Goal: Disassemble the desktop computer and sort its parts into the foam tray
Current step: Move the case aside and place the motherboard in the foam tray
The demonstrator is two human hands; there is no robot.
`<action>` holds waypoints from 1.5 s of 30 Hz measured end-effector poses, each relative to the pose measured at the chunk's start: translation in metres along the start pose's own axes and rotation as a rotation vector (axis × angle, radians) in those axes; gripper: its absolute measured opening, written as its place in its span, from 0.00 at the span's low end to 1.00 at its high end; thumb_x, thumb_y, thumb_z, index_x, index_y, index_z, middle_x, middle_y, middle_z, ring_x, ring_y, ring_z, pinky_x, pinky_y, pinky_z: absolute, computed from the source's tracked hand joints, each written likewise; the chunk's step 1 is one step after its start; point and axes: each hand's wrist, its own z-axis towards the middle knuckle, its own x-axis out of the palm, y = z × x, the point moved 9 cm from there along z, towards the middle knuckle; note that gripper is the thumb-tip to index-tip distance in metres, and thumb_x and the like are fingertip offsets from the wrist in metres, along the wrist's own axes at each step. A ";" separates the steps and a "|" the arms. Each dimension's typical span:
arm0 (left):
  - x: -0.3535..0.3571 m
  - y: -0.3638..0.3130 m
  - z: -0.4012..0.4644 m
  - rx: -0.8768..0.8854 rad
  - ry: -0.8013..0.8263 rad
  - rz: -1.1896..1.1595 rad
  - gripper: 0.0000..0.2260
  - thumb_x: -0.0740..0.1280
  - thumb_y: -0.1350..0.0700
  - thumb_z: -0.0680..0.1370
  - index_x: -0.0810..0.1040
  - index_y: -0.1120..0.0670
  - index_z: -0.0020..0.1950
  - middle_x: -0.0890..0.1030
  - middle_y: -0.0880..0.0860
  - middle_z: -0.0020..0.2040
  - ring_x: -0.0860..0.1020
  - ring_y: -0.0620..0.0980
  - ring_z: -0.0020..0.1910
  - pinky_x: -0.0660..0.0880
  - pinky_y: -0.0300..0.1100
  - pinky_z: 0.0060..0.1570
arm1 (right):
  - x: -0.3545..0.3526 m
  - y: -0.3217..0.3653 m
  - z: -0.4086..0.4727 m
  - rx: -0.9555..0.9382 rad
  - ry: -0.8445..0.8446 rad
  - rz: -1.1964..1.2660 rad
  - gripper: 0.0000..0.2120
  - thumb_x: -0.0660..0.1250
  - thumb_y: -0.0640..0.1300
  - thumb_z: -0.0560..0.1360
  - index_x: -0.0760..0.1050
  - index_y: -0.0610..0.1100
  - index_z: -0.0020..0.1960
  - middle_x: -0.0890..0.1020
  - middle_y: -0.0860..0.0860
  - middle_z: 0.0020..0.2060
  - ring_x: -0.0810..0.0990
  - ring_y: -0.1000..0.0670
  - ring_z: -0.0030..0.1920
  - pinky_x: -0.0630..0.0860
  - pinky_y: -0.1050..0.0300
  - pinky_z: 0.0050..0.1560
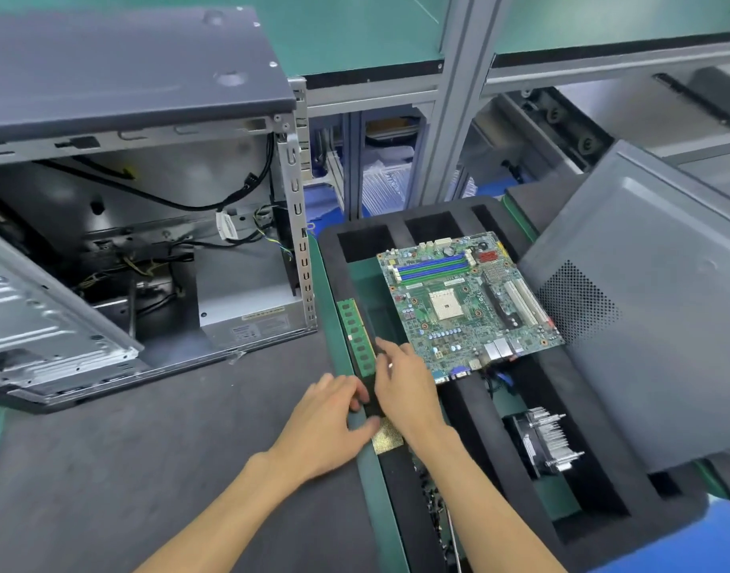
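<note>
Two hands meet at the left edge of the foam tray. The left hand pinches the tray's black foam rim between thumb and fingers; the right hand lies with loosely extended fingers over a narrow slot, just beside a green memory stick. A motherboard lies across the tray, a heatsink in a right-hand compartment. Left on the counter stands the opened computer case.

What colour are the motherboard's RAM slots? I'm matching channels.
Blue and green, alternating, on the motherboard; head view.
</note>
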 end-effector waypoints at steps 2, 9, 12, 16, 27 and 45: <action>0.014 -0.012 -0.005 0.109 0.051 0.177 0.24 0.63 0.30 0.69 0.72 0.44 0.57 0.71 0.41 0.49 0.66 0.44 0.52 0.66 0.40 0.55 | -0.009 -0.004 -0.004 -0.001 -0.003 0.062 0.16 0.56 0.44 0.85 0.77 0.45 0.68 0.81 0.47 0.56 0.81 0.47 0.53 0.76 0.51 0.55; 0.016 -0.023 -0.004 0.184 -0.039 0.210 0.18 0.65 0.38 0.72 0.74 0.46 0.57 0.72 0.43 0.51 0.71 0.47 0.54 0.67 0.42 0.56 | -0.053 -0.025 -0.019 0.044 -0.104 0.167 0.12 0.57 0.47 0.84 0.80 0.50 0.54 0.81 0.55 0.33 0.79 0.55 0.34 0.76 0.55 0.37; 0.008 -0.015 0.003 0.110 -0.056 0.207 0.18 0.68 0.40 0.73 0.74 0.46 0.58 0.72 0.44 0.51 0.70 0.48 0.55 0.66 0.43 0.56 | -0.072 -0.038 -0.028 0.065 -0.135 0.188 0.12 0.57 0.46 0.83 0.80 0.49 0.51 0.81 0.52 0.32 0.80 0.52 0.32 0.76 0.53 0.36; 0.005 -0.027 0.001 0.114 -0.091 0.186 0.19 0.70 0.41 0.73 0.73 0.48 0.59 0.72 0.46 0.52 0.70 0.49 0.54 0.67 0.45 0.57 | -0.072 -0.062 -0.046 0.160 0.039 0.012 0.14 0.59 0.44 0.82 0.81 0.40 0.47 0.83 0.44 0.32 0.82 0.45 0.32 0.81 0.48 0.37; 0.037 -0.078 -0.020 0.189 -0.073 -0.028 0.08 0.63 0.63 0.77 0.75 0.50 0.48 0.74 0.42 0.42 0.70 0.44 0.46 0.67 0.40 0.53 | -0.003 -0.107 -0.131 0.284 0.428 -0.049 0.17 0.62 0.37 0.78 0.61 0.47 0.63 0.78 0.45 0.52 0.78 0.43 0.39 0.78 0.51 0.37; -0.044 -0.149 -0.079 0.179 -0.212 -0.513 0.06 0.62 0.57 0.83 0.79 0.53 0.56 0.77 0.50 0.52 0.77 0.44 0.48 0.74 0.37 0.51 | -0.125 -0.011 -0.094 0.088 0.087 -0.109 0.20 0.54 0.52 0.82 0.73 0.41 0.38 0.78 0.44 0.38 0.75 0.40 0.44 0.70 0.50 0.44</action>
